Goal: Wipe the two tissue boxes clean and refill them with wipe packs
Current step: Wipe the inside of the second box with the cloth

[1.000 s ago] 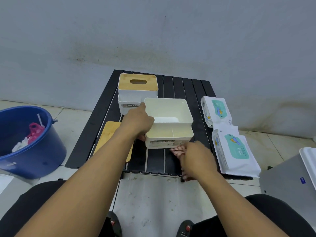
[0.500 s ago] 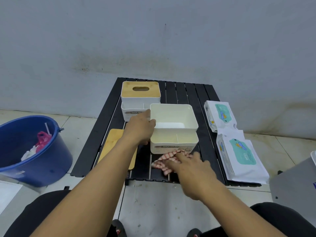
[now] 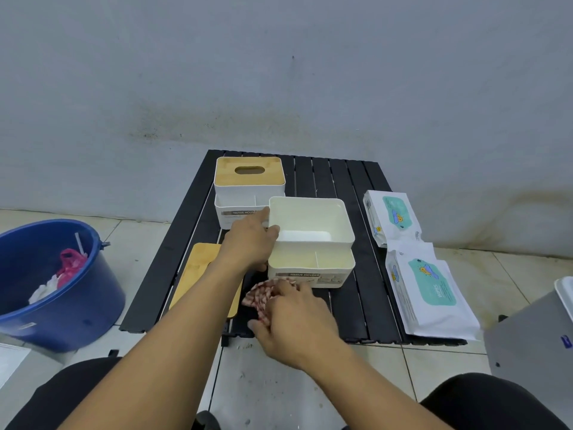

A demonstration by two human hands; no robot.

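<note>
Box (image 3: 338, 279) — standing lidless and empty just beyond the right fingertips, being held at its left wall by the left hand (image 3: 248, 246): thumb hooking over the rim, fingers lying along the outside, still steadying it as a second ago.

Changing on the other side: right hand (image 3: 297, 321) having slid from the box's front onto the cloth (image 3: 259, 297), now bunching it up under and just left of the fingers (image 3: 291, 288) rather than hiding it under the palm. Lying fairly flat over the cloth, thumb splayed toward the near edge — cannot tell whether actually pinching it yet.

Probably gathering the cloth for the first wipe, not wiping yet.

Lidded box (image 3: 249, 193) waiting just beyond the left fingertips. Loose lid (image 3: 201, 271) lying under the left forearm. Two packs (image 3: 431, 293) lying well to the right of the right fingers, untouched, so refilling still looking some way off.
</note>
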